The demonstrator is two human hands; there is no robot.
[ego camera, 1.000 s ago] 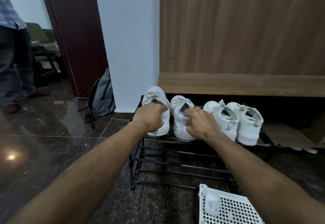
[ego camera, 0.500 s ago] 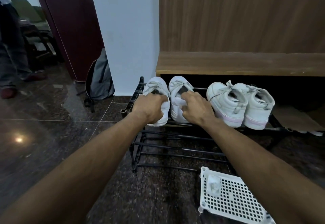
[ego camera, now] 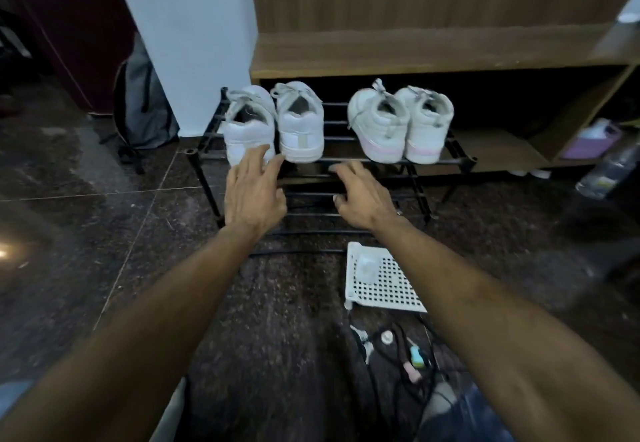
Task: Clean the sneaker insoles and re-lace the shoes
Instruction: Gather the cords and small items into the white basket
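Observation:
Two pairs of white sneakers stand heels toward me on the top bars of a black shoe rack. The left pair is a sneaker and its mate; the right pair has pink soles. My left hand is open, fingers straight, its fingertips at the heel of the leftmost sneaker. My right hand hovers open with loosely bent fingers just in front of the rack, holding nothing.
A white perforated basket with a small clear object lies on the dark stone floor below my right arm. Cables and small items lie nearer me. A grey backpack leans on the wall; a wooden bench overhangs the rack.
Both hands let go of the left pair's heels and drew back toward me. The view tilted down, bringing the cables and more floor into sight.

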